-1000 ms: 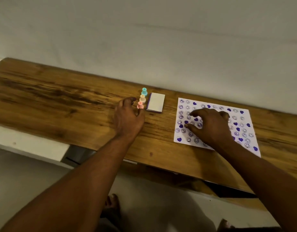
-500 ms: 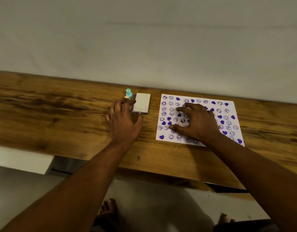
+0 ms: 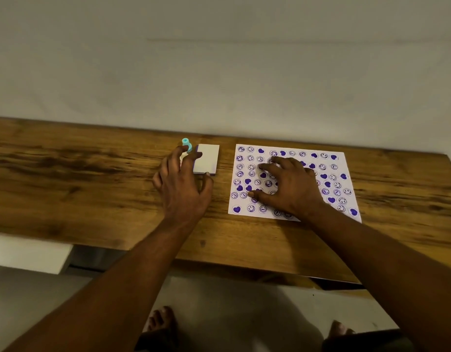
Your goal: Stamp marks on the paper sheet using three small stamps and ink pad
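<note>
The wooden counter point(image 3: 92, 199) carries the white ink pad point(image 3: 207, 158) near its far edge. Right of the pad lies the paper sheet point(image 3: 328, 160), covered in purple smileys and hearts. The right hand point(image 3: 293, 189) presses on that sheet, fingers spread. The left hand point(image 3: 183, 189) reaches over the pad's left edge, fingers spread, thumb at the pad's near corner. A teal stamp point(image 3: 186, 143) stands just left of the pad's far corner. A pale stamp point(image 3: 183, 156) shows between the fingers.

A long brown wooden tabletop point(image 3: 67, 174) with dark grain streaks runs left to right. Behind its far edge, a plain off-white wall point(image 3: 219, 59). Below the near edge, pale grey floor point(image 3: 244, 313), and at near left a flat white slab point(image 3: 28, 252) juts out beneath the wood.
</note>
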